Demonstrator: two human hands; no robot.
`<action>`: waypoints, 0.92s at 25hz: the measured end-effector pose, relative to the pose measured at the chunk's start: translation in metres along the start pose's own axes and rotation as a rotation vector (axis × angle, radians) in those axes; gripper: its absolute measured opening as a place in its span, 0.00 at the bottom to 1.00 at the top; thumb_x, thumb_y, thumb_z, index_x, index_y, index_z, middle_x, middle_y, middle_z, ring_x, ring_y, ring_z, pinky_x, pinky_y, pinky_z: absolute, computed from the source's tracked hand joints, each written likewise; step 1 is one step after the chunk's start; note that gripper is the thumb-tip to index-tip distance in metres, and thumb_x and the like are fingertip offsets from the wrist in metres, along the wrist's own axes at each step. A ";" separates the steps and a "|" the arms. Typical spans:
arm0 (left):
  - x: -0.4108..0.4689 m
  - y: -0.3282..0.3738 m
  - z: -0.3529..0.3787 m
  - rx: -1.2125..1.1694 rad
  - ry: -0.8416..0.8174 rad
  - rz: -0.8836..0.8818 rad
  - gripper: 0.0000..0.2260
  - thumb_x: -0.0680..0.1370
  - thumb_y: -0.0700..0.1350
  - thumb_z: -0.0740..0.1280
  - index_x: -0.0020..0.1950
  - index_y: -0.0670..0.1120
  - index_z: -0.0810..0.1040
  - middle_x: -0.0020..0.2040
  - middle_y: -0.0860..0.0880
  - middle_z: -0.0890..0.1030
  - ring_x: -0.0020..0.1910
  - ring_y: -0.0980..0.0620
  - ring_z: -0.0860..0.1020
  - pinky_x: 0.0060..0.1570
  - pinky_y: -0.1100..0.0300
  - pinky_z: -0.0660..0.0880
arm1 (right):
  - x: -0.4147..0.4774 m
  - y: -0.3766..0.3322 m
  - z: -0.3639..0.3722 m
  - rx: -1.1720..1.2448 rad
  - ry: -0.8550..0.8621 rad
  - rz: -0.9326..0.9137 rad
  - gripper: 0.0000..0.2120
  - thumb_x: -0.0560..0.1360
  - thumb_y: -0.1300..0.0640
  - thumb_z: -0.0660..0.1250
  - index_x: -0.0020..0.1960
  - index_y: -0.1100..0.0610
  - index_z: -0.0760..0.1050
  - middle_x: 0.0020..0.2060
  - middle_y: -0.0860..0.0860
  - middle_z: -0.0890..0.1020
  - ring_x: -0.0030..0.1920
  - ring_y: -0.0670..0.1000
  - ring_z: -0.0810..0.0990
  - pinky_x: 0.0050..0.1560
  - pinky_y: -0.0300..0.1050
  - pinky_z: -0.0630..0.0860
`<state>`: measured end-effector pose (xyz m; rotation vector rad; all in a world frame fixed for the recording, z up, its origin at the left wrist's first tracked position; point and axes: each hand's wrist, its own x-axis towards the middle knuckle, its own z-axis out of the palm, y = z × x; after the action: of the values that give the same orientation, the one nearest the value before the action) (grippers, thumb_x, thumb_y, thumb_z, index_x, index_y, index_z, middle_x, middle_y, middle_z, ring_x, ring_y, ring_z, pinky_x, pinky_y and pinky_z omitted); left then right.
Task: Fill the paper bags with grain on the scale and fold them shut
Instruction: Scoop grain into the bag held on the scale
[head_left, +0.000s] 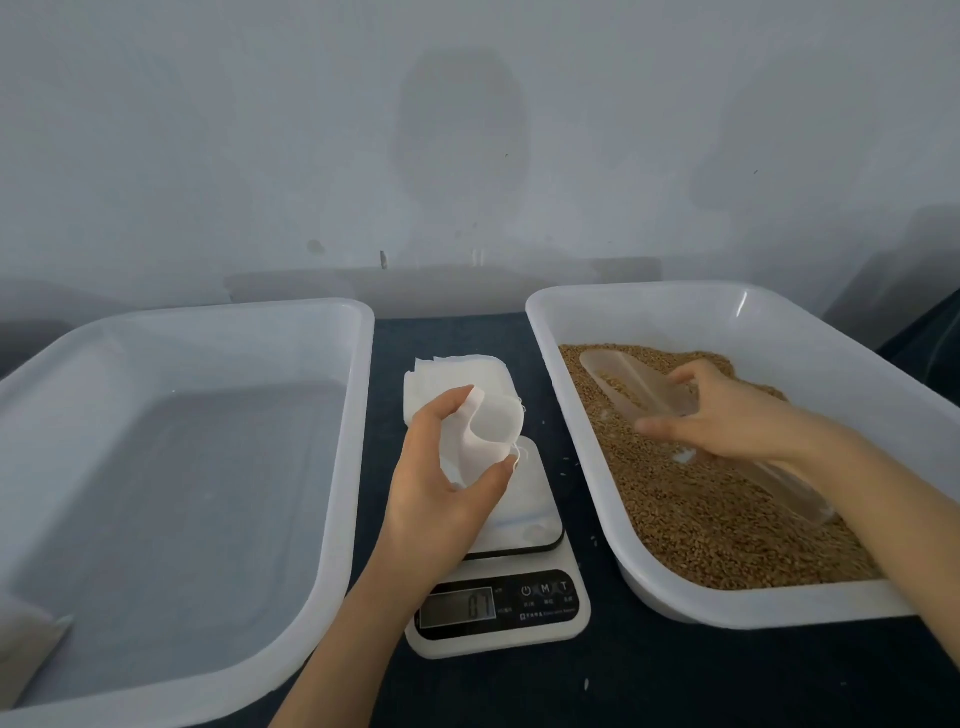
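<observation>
Dark worktop (613, 675) against a pale wall (467, 130).
- Left hand (441, 483): thumb and fingers curled round a white paper bag (488, 431), held just above the scale (519, 519); readout too blurred to read.
- Spare bags (452, 374): stacked just beyond the scale.
- Right hand (727, 415): thumb on far rim, fingers along near side of a clear scoop (623, 379) lying on the grain (701, 519) in the right tray (649, 296); handle partly hidden by the wrist.
- Left tray (208, 312): near edge cut off

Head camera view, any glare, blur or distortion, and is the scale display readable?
Head view: soft, dim light; a glint on the grain tray; wide-angle lens bows the left tray; faint shadows on the wall; scale display digits blurred, not readable.
</observation>
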<state>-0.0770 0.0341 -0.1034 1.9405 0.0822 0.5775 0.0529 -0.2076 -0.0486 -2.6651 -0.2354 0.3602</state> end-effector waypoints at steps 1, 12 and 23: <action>0.000 0.000 0.000 -0.005 -0.004 -0.004 0.27 0.71 0.50 0.74 0.64 0.61 0.65 0.60 0.64 0.70 0.59 0.67 0.69 0.44 0.85 0.65 | -0.001 0.001 -0.001 -0.007 0.034 0.009 0.38 0.65 0.38 0.71 0.67 0.51 0.60 0.42 0.46 0.77 0.26 0.43 0.78 0.21 0.33 0.69; 0.002 0.003 -0.005 -0.004 -0.078 -0.025 0.27 0.70 0.53 0.73 0.65 0.64 0.66 0.61 0.66 0.71 0.61 0.65 0.69 0.47 0.79 0.68 | -0.009 -0.003 -0.011 -0.109 0.330 -0.262 0.35 0.68 0.37 0.67 0.72 0.37 0.58 0.63 0.47 0.74 0.64 0.52 0.69 0.67 0.52 0.58; 0.004 0.003 -0.001 0.095 -0.008 0.003 0.27 0.69 0.53 0.75 0.59 0.69 0.62 0.58 0.64 0.69 0.60 0.60 0.69 0.55 0.72 0.67 | -0.024 -0.022 -0.004 -0.368 0.397 -0.683 0.33 0.71 0.32 0.56 0.73 0.39 0.56 0.49 0.38 0.70 0.55 0.42 0.65 0.60 0.41 0.49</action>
<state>-0.0750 0.0352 -0.0991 2.0356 0.1034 0.5774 0.0288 -0.1951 -0.0304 -2.7087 -1.1233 -0.4615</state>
